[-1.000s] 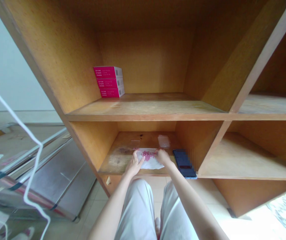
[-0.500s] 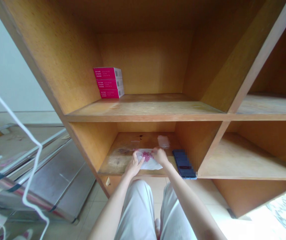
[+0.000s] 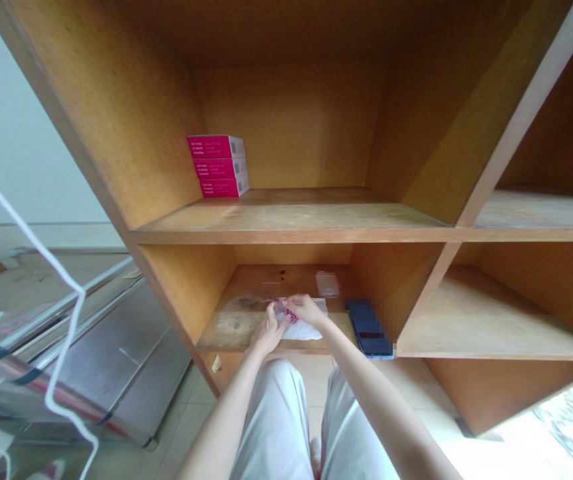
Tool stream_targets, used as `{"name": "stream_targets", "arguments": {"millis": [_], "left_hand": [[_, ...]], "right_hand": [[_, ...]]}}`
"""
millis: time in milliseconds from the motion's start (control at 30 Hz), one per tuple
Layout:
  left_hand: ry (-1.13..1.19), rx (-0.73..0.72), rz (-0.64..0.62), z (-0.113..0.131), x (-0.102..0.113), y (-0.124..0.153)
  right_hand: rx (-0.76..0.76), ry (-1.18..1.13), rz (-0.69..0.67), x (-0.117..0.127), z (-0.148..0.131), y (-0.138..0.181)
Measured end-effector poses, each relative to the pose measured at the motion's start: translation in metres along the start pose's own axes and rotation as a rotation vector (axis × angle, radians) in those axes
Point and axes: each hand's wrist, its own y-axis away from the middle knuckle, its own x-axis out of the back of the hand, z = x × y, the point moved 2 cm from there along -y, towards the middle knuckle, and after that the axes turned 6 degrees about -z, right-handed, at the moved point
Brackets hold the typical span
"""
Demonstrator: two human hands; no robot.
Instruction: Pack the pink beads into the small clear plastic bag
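At the left edge of the white sheet [image 3: 309,331], brace your left hand [image 3: 267,330] lightly, its thumb and fingers curved around what looks like a clear plastic bag [image 3: 279,311], though I cannot tell how firmly. The pink beads [image 3: 293,317] lie on the sheet, so work low and gently there with your right hand [image 3: 306,309], its fingertips drawn narrow, their hold hidden. Lift your right wrist clear of the smartphone [image 3: 370,329] right of the sheet.
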Motion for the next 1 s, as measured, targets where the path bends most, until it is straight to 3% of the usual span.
{"name": "stream_targets", "arguments": {"millis": [167,400,567,800,933,1000], "left_hand": [[0.001,-0.017,0.002,0.003,0.002,0.002],[-0.027,-0.020,0.015,0.001,0.001,0.002],[-0.032,-0.028,0.014,0.001,0.001,0.002],[-0.035,-0.012,0.023,-0.002,0.000,0.001],[-0.026,-0.032,0.023,0.000,0.000,0.001],[-0.023,-0.021,0.007,0.000,0.001,0.001]], "right_hand": [[-0.143,0.180,0.219,0.024,0.021,0.002],[-0.263,0.569,0.060,0.026,0.045,0.015],[-0.240,0.629,0.123,0.020,0.053,0.017],[-0.193,0.532,0.235,0.020,0.039,0.012],[-0.031,0.263,0.306,0.012,0.013,0.003],[0.039,0.180,0.270,0.004,0.002,-0.001]]}}
